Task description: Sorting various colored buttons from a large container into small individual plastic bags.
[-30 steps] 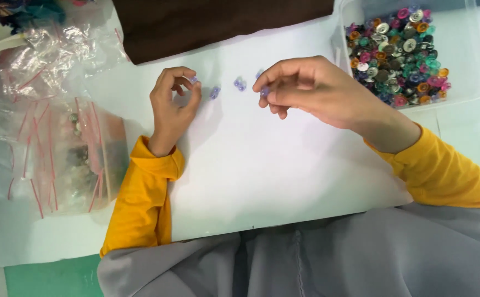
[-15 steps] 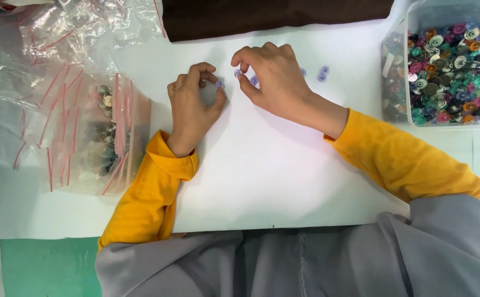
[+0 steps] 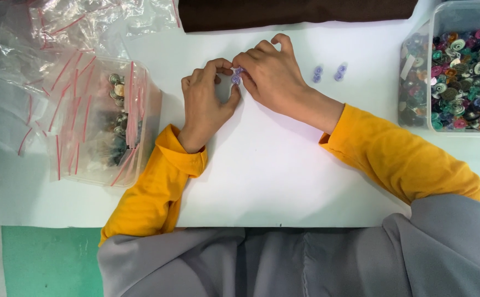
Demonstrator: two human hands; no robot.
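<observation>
- Head view: your left hand (image 3: 207, 104) and right hand (image 3: 270, 74) meet at the fingertips over the white sheet (image 3: 284, 176), and a small purple bobbin (image 3: 236, 77) sits right between them.
- Your left hand pinches the bobbin between thumb and forefinger; your right hand's fingertips close on it from the other side, so both hands grip the same piece.
- Two more purple bobbins (image 3: 328, 72) lie loose on the sheet to the right of your right hand, near it but not touching.
- A clear tub of mixed coloured bobbins (image 3: 460, 77) stands at the far right edge, well apart from your hands.
- On your left, a clear container (image 3: 113, 121) with small metal parts holds red-striped zip bags (image 3: 69, 110); more empty bags spread above it.
</observation>
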